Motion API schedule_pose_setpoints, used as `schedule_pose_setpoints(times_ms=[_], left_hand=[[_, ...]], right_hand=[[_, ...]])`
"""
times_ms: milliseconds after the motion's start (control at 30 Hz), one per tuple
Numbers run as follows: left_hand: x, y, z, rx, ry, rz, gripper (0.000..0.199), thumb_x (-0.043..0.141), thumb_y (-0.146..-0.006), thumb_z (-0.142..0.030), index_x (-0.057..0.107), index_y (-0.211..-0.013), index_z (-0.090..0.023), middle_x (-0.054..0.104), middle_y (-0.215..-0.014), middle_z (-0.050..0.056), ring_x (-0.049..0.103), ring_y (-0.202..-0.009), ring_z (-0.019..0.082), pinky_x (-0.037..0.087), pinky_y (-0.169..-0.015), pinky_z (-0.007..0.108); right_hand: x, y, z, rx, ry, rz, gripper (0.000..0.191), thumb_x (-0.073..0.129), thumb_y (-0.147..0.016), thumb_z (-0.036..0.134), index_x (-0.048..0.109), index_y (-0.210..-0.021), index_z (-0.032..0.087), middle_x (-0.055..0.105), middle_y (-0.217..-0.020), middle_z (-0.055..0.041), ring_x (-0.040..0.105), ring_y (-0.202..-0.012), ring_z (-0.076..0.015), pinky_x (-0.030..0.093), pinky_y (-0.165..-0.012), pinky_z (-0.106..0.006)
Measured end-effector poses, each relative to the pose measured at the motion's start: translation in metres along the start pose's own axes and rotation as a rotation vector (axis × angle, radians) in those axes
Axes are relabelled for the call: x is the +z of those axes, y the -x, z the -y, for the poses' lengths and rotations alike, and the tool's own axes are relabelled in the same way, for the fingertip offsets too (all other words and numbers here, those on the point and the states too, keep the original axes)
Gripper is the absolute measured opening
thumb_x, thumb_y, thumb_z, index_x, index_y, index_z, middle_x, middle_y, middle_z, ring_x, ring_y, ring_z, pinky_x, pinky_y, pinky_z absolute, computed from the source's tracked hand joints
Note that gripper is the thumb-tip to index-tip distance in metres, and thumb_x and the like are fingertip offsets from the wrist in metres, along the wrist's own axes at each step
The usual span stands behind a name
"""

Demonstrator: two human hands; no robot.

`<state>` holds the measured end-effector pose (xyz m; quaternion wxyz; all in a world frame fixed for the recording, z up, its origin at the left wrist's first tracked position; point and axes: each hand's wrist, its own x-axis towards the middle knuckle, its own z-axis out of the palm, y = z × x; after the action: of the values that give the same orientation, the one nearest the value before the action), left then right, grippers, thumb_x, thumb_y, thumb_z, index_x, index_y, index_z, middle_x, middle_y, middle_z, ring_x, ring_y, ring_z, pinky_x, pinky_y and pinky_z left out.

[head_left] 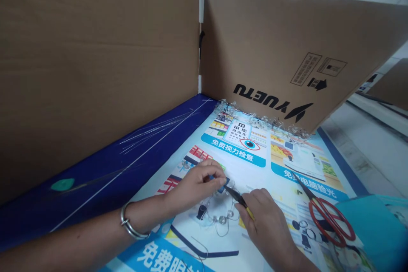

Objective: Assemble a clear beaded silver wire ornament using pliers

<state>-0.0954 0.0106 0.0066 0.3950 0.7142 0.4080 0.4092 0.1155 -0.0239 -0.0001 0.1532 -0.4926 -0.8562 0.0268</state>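
My left hand (208,178), with a silver bangle (130,224) on the wrist, pinches part of a wire loop strung with clear beads (222,220). My right hand (266,216) is wrapped round pliers (240,200) with yellow-and-black handles. The pliers' dark tips point left and meet the work at my left fingertips; whether they grip the wire is too small to tell. Below the fingers, the beaded loop hangs or lies over the printed sheet (255,180).
Red-handled scissors (331,221) lie right of my right hand, beside a teal sheet (372,225). Clear beaded pieces (274,123) line the foot of the rear cardboard panel (287,51). Another panel (95,59) stands left. Thin wires (153,131) and a green piece (63,185) lie on blue cloth (140,170).
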Motion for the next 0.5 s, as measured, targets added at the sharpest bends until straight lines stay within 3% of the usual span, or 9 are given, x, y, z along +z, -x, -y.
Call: schedule_pose_setpoints(times_ms=[133, 300, 500], left_hand=[[-0.0004, -0.0032, 0.0022, -0.024, -0.034, 0.050, 0.014, 0.055, -0.080, -0.023, 0.066, -0.074, -0.016, 0.054, -0.076, 0.002, 0.051, -0.081, 0.015, 0.039, -0.076, 0.026], [0.0013, -0.0041, 0.0060, -0.127, 0.031, 0.199, 0.014, 0.054, -0.080, -0.024, 0.064, -0.075, -0.015, 0.055, -0.069, 0.000, 0.051, -0.065, 0.011, 0.040, -0.061, 0.022], [0.0009, -0.0049, 0.0086, -0.059, 0.036, 0.177, 0.011, 0.056, -0.078, -0.021, 0.063, -0.073, -0.015, 0.057, -0.073, 0.000, 0.052, -0.070, 0.011, 0.040, -0.066, 0.022]], right_hand=[[0.0005, -0.0006, 0.0016, -0.044, 0.055, -0.002, 0.019, 0.045, -0.088, 0.029, 0.054, -0.075, 0.018, 0.052, -0.076, -0.0058, 0.045, -0.075, -0.0204, 0.035, -0.065, -0.032], [0.0020, 0.0009, 0.0009, -0.087, 0.133, 0.002, 0.016, 0.046, -0.087, 0.028, 0.056, -0.079, 0.018, 0.051, -0.077, -0.0064, 0.044, -0.075, -0.0216, 0.035, -0.065, -0.033], [0.0015, -0.0006, -0.0011, -0.081, 0.181, 0.030, 0.015, 0.047, -0.086, 0.028, 0.056, -0.079, 0.019, 0.051, -0.077, -0.0062, 0.044, -0.076, -0.0226, 0.035, -0.065, -0.035]])
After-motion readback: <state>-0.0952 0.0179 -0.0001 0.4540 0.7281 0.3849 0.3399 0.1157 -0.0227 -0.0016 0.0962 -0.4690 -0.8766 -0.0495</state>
